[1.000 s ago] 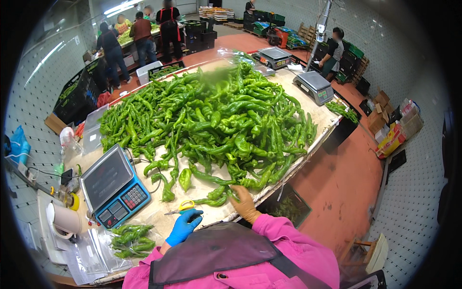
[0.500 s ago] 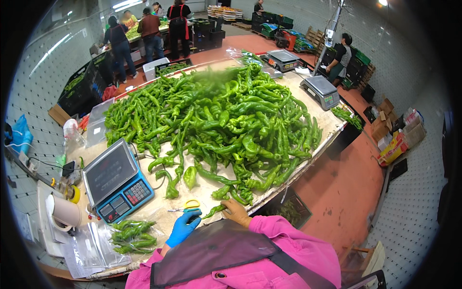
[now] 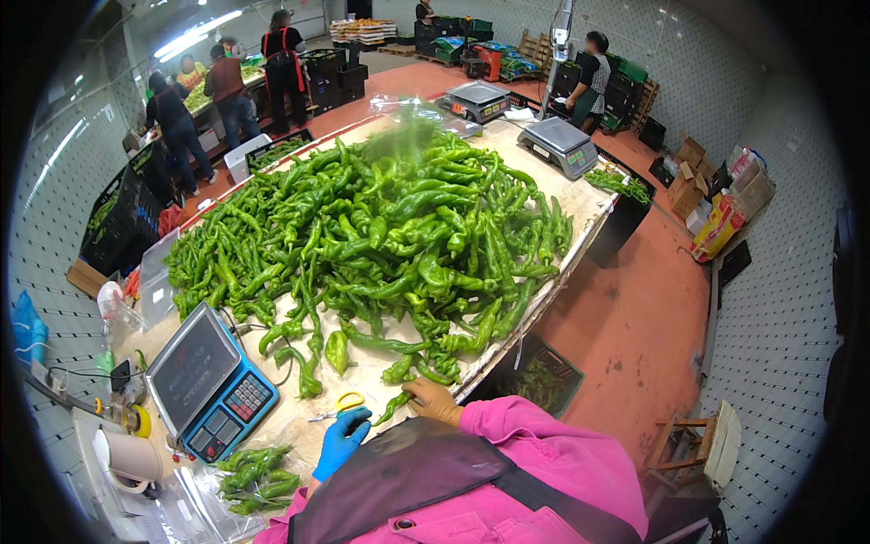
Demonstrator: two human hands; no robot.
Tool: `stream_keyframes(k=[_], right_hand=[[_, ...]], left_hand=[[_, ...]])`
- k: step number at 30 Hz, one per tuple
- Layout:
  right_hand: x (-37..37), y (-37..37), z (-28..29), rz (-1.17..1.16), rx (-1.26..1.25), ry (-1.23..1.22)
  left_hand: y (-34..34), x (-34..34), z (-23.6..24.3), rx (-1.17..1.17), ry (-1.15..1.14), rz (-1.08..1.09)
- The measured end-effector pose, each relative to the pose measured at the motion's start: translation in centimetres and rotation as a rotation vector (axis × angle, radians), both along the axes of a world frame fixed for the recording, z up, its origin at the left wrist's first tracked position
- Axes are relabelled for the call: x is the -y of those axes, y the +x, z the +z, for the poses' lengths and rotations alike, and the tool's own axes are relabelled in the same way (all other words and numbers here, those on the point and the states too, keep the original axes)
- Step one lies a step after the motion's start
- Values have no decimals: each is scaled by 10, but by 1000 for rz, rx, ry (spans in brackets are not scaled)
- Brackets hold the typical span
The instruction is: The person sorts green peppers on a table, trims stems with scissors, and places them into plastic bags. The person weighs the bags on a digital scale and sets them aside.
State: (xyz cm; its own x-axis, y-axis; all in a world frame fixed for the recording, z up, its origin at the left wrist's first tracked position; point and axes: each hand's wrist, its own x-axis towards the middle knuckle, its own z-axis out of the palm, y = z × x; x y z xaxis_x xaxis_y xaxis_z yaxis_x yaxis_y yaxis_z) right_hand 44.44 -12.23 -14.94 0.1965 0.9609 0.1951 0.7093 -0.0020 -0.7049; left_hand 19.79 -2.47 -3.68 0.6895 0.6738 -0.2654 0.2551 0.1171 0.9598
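Packing hall, long counter w/ big heap of long green peppers. Left hand, blue glove, grip closed on yellow-handled scissors; right hand pinches one green pepper at near edge. Few bagged peppers by blue scale; most of heap looks untouched.

Left hand in a bright blue disposable glove, thin and snug. Right hand in a tan, rubbery-looking glove. Behind both hands: bright pink long sleeves, loose and creased. Dark brownish apron panel across the chest between the sleeves, with a strap over the right shoulder.
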Motion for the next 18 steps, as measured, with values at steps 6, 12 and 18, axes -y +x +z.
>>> stream_keyframes(k=[6, 12, 18], right_hand=[[1, -2, 1, -14, 43, 47], [1, -1, -2, -18, 43, 20], [1, -1, 0, -21, 38, 48]], left_hand=[[-2, 0, -2, 7, 13, -28], [-2, -1, -4, 0, -3, -29], [-2, -1, -1, -4, -11, -26]])
